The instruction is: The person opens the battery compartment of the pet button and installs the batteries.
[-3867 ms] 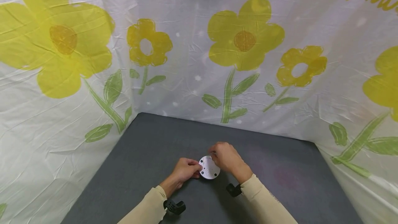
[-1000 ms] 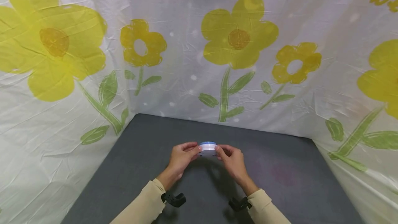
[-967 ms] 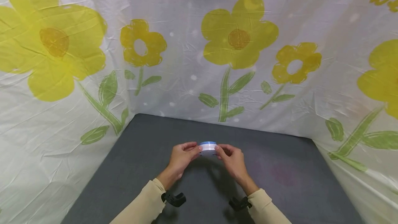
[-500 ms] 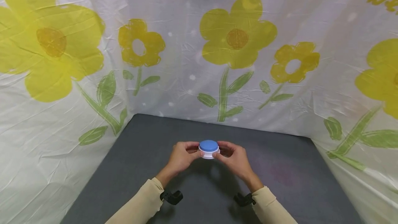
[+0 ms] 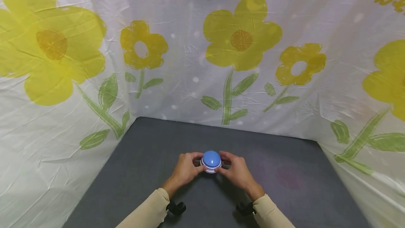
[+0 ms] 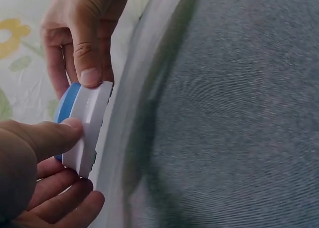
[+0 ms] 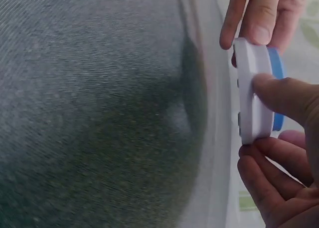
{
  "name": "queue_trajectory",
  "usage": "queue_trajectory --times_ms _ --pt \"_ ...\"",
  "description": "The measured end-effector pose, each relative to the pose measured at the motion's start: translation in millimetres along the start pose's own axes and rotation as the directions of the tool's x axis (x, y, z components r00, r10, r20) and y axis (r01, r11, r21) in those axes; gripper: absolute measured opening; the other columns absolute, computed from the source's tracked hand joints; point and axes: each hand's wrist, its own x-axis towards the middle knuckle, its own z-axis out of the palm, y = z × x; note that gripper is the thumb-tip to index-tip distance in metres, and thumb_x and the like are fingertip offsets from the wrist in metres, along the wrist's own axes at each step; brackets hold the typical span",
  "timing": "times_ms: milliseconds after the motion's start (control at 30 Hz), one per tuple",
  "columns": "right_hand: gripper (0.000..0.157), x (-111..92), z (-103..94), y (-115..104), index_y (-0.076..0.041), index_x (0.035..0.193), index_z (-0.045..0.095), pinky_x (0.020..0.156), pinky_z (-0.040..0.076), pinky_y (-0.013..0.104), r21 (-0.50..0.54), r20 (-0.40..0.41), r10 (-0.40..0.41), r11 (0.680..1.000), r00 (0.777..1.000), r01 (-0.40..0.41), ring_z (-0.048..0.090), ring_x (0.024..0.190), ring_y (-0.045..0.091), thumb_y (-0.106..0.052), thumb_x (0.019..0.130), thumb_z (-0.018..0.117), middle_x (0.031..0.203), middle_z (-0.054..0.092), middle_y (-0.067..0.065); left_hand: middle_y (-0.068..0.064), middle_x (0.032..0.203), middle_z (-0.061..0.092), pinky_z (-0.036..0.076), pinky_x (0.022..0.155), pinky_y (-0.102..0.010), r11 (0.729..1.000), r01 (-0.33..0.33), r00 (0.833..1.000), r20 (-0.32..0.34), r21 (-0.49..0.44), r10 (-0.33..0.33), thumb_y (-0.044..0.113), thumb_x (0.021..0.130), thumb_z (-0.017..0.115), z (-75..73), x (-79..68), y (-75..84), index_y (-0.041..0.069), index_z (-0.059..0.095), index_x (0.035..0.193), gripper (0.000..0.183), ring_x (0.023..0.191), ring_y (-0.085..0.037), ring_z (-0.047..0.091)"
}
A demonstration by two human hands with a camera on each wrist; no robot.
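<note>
Between my hands is a round push button with a blue domed top and a white base. My left hand pinches its left side, thumb on the front of the base and fingers behind. On the opposite side my right hand grips it the same way. The blue dome faces up in the head view. Small dark feet show on the underside of the white base in the left wrist view. In the right wrist view, the right thumb presses the wall of the base.
A dark grey table lies under both hands. White cloth printed with yellow flowers hangs behind it and along both sides. A black wrist camera is strapped to the left wrist, another black camera to the right.
Earlier the button's white underside with its holes faced up, left hand holding it. Both hands then turned it over, bringing the blue dome up, and have since lowered it toward me.
</note>
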Motion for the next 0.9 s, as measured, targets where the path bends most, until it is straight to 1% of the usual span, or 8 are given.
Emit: queue_trajectory --times_ms 167,300,400,600,667,733,800,900 --pt "0.062 -2.1 7.3 6.2 0.005 0.14 0.068 0.093 0.066 0.046 -0.077 0.013 -0.041 0.996 0.999 0.042 0.081 0.107 0.029 -0.009 0.085 0.094 0.123 0.081 0.017 -0.013 0.119 0.082 0.065 0.095 -0.048 0.996 -0.004 1.0 -0.011 0.086 0.005 0.015 0.084 0.097 7.0 -2.9 -6.8 0.001 0.078 0.123 0.046 0.107 -0.025 0.079" --pt "0.063 -5.6 12.9 8.5 0.005 0.138 0.069 0.096 0.065 0.046 -0.151 0.025 -0.06 0.987 0.998 0.063 0.081 0.109 0.027 -0.009 0.083 0.095 0.122 0.081 0.016 -0.012 0.115 0.082 0.064 0.097 -0.049 0.992 -0.005 1.0 -0.007 0.126 0.006 0.015 0.081 0.099 12.0 -5.6 -11.5 0.002 0.079 0.118 0.044 0.107 -0.026 0.078" --pt "0.063 -8.7 15.9 8.2 0.005 0.137 0.07 0.097 0.065 0.048 -0.175 0.036 -0.055 0.983 0.998 0.06 0.081 0.11 0.026 -0.01 0.082 0.096 0.122 0.081 0.015 -0.01 0.113 0.082 0.063 0.1 -0.05 0.991 0.008 1.0 -0.001 0.132 -0.008 0.016 0.081 0.099 14.4 -9.4 -13.8 0.003 0.08 0.117 0.043 0.107 -0.025 0.077" --pt "0.059 -11.8 17.4 6.5 0.005 0.136 0.07 0.095 0.065 0.047 -0.191 0.047 -0.057 0.979 0.997 0.065 0.081 0.109 0.026 -0.011 0.085 0.094 0.121 0.081 0.015 -0.01 0.112 0.082 0.063 0.099 -0.05 0.99 0.004 1.0 -0.01 0.144 -0.003 0.016 0.08 0.1 16.5 -12.5 -14.7 0.002 0.079 0.116 0.044 0.106 -0.025 0.076" --pt "0.059 -10.9 16.9 6.1 0.006 0.136 0.07 0.095 0.065 0.048 -0.206 0.044 -0.065 0.976 0.997 0.073 0.08 0.109 0.027 -0.011 0.085 0.093 0.121 0.081 0.016 -0.011 0.112 0.081 0.062 0.1 -0.05 0.989 -0.009 1.0 -0.018 0.147 0.012 0.015 0.08 0.099 16.9 -12.2 -14.3 0.001 0.079 0.116 0.044 0.107 -0.027 0.076" --pt "0.06 -10.3 15.5 4.9 0.006 0.137 0.069 0.096 0.065 0.05 -0.219 0.05 -0.067 0.973 0.996 0.077 0.08 0.11 0.028 -0.011 0.085 0.093 0.124 0.08 0.016 -0.013 0.111 0.081 0.062 0.098 -0.052 0.987 -0.049 0.998 -0.034 0.156 0.055 0.013 0.079 0.099 17.7 -13.0 -14.5 -0.001 0.078 0.115 0.044 0.106 -0.029 0.076" --pt "0.061 -10.1 12.7 4.5 0.006 0.14 0.067 0.101 0.063 0.052 -0.248 0.069 -0.07 0.965 0.995 0.085 0.078 0.116 0.031 -0.013 0.087 0.091 0.129 0.078 0.018 -0.015 0.111 0.08 0.062 0.096 -0.056 0.981 -0.08 0.994 -0.065 0.174 0.093 0.012 0.077 0.099 17.9 -15.6 -15.0 -0.002 0.077 0.116 0.046 0.106 -0.032 0.076" --pt "0.061 -11.3 2.6 3.2 0.004 0.145 0.063 0.109 0.058 0.056 -0.305 0.094 -0.067 0.948 0.993 0.093 0.072 0.129 0.037 -0.017 0.093 0.086 0.14 0.072 0.02 -0.02 0.116 0.077 0.06 0.096 -0.06 0.971 -0.091 0.985 -0.124 0.222 0.12 0.014 0.079 0.096 12.7 -18.8 -13.8 -0.003 0.075 0.12 0.049 0.11 -0.039 0.074"
